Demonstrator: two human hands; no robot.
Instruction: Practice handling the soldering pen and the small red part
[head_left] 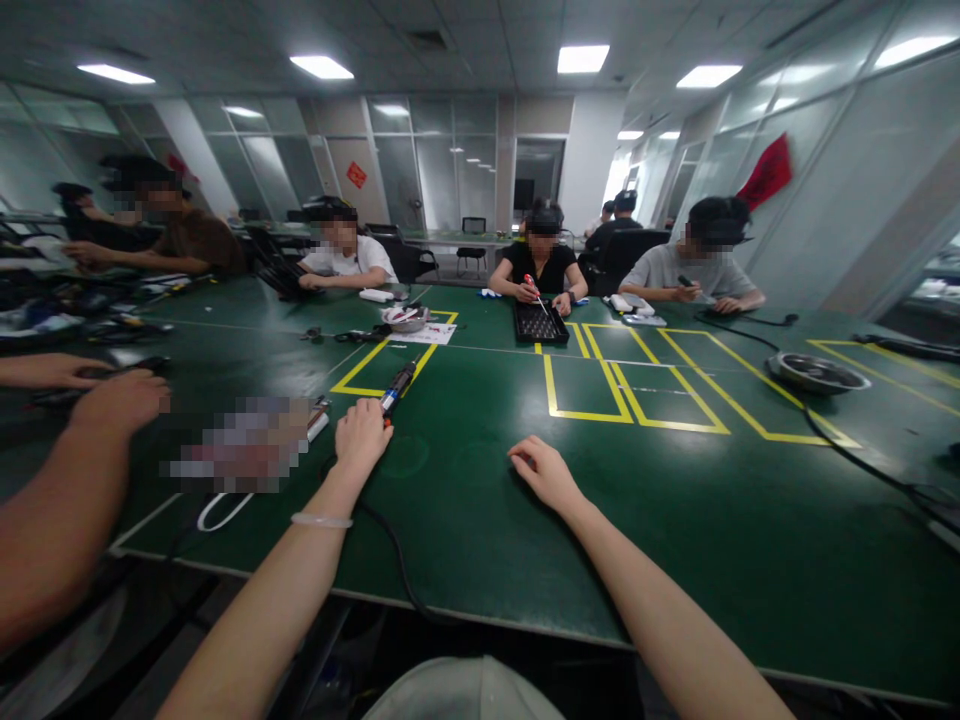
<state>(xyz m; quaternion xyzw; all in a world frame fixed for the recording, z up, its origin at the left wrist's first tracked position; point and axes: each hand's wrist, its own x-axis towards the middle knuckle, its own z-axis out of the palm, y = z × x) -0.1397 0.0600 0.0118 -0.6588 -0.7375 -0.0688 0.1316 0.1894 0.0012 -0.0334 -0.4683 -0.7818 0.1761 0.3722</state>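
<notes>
Gripping a slim tool, the left hand has its fingers wrapped round the back end, palm toward the table. The tool is black toward the front, with a blue band and a bit of orange beside the fingers; any lettering on it is too small to read. On a sheet of paper farther off, the print is also too small to make out, as is the pattern on the red wall hanging at the back.

From the grip, the tool points forward and slightly right, its front end reaching a rectangle of yellow tape. The right hand rests on the table well apart from it, fingers loosely bent, with a small gap between thumb and forefinger. A black cord trails from near the left wrist to the table edge.

The table is glossy green, marked with more yellow outlines. A round metal dish sits at the right. Across the table, a person leans over a black tray with a red-handled screwdriver. Glass partitions and bright ceiling panels surround the room.
</notes>
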